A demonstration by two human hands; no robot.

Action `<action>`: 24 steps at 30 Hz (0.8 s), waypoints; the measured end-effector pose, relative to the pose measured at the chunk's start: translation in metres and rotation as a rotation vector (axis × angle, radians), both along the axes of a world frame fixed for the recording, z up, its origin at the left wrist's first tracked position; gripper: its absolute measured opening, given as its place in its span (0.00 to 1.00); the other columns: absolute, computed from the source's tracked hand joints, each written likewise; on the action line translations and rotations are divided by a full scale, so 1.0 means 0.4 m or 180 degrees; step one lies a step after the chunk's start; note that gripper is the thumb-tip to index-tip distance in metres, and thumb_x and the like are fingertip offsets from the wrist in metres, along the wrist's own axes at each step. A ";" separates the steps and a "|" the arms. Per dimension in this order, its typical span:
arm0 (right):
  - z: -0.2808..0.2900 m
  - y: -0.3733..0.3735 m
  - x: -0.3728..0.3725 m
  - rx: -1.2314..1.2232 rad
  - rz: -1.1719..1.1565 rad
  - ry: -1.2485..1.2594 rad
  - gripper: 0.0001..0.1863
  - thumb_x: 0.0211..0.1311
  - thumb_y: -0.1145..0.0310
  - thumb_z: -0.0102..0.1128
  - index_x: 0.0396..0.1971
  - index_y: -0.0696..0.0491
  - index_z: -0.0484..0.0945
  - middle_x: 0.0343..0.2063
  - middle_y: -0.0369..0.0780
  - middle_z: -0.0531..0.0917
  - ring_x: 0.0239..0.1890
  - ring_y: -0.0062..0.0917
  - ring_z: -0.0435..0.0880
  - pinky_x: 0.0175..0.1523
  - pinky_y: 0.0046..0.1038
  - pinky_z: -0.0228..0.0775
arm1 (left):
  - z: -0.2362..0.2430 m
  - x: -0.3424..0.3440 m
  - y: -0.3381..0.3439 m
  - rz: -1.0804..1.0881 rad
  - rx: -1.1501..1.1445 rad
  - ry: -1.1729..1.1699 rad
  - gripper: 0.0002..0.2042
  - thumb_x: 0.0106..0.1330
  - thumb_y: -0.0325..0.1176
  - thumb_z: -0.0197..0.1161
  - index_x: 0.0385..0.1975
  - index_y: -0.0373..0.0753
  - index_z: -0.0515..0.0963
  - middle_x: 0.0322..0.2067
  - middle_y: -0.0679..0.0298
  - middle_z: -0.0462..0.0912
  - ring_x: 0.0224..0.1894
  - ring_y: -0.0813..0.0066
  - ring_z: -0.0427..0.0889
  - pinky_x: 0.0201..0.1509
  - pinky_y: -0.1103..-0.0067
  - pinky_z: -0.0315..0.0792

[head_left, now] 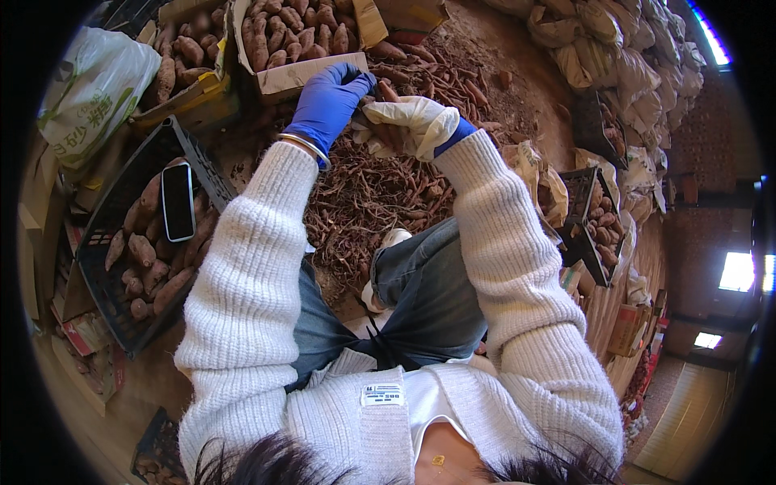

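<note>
My left hand (330, 101), in a blue glove, is closed at the fingertips beside my right hand. What it pinches is too small and dark to make out. My right hand (416, 125) wears a cream glove over a blue one. Its fingers wrap a slim reddish-brown sweet potato (389, 136), partly hidden by the glove. Both hands meet above a heap of thin roots and stringy trimmings (364, 194) on the ground between my legs. Just beyond my left hand stands a cardboard box (303, 74) full of sweet potatoes.
At left, a black crate (113, 311) holds sweet potatoes with a phone (178, 202) lying on them. A white plastic bag (97, 89) sits by another filled box (186, 117). To the right are a black crate (578, 230) of sweet potatoes and stacked sacks (622, 73).
</note>
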State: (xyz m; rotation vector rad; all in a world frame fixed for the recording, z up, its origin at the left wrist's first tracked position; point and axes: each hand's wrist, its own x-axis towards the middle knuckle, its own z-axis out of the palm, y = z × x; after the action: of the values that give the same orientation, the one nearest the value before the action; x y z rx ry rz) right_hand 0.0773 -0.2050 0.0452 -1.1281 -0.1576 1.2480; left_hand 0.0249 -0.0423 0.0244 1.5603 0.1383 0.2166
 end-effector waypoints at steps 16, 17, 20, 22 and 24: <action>-0.035 -0.010 0.020 -0.0684 0.0410 -0.1407 0.08 0.57 0.72 0.62 0.36 0.54 0.76 0.29 0.38 0.82 0.26 0.19 0.78 0.28 0.19 0.70 | -0.037 0.005 0.016 -0.0470 0.0899 0.0420 0.10 0.59 0.33 0.62 0.34 0.32 0.80 0.30 0.57 0.82 0.31 0.73 0.79 0.41 0.78 0.74; -0.040 -0.012 0.025 -0.0590 0.0548 -0.1482 0.08 0.57 0.72 0.62 0.36 0.53 0.76 0.29 0.38 0.82 0.26 0.19 0.78 0.27 0.19 0.70 | -0.040 0.005 0.016 -0.0585 0.0802 0.0481 0.10 0.60 0.32 0.61 0.35 0.32 0.80 0.31 0.59 0.82 0.32 0.74 0.79 0.42 0.79 0.73; -0.044 -0.011 0.012 -0.0677 0.0329 -0.1541 0.06 0.57 0.73 0.62 0.34 0.53 0.76 0.29 0.38 0.82 0.26 0.19 0.77 0.27 0.19 0.70 | -0.030 0.001 0.019 -0.0949 0.0392 0.0707 0.09 0.62 0.31 0.59 0.38 0.34 0.79 0.33 0.62 0.81 0.35 0.77 0.78 0.46 0.81 0.72; -0.043 -0.017 0.022 -0.0552 0.0484 -0.1629 0.08 0.56 0.73 0.63 0.36 0.54 0.75 0.30 0.39 0.82 0.29 0.20 0.80 0.32 0.20 0.73 | -0.006 -0.007 0.030 -0.1217 -0.0039 0.0904 0.10 0.63 0.32 0.58 0.40 0.35 0.79 0.35 0.62 0.81 0.37 0.78 0.78 0.47 0.81 0.72; -0.039 -0.029 0.026 -0.0399 0.0491 -0.1614 0.09 0.56 0.73 0.63 0.36 0.55 0.75 0.31 0.39 0.83 0.31 0.21 0.81 0.35 0.21 0.75 | 0.013 -0.015 0.031 -0.1160 -0.0310 0.1116 0.11 0.64 0.34 0.57 0.42 0.36 0.79 0.37 0.62 0.81 0.38 0.77 0.78 0.48 0.80 0.73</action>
State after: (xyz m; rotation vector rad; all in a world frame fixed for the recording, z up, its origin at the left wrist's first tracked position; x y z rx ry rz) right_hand 0.0878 -0.2166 0.0296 -1.5511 -0.5620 1.0937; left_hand 0.0191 -0.0301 0.0296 1.4861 0.1334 -0.3473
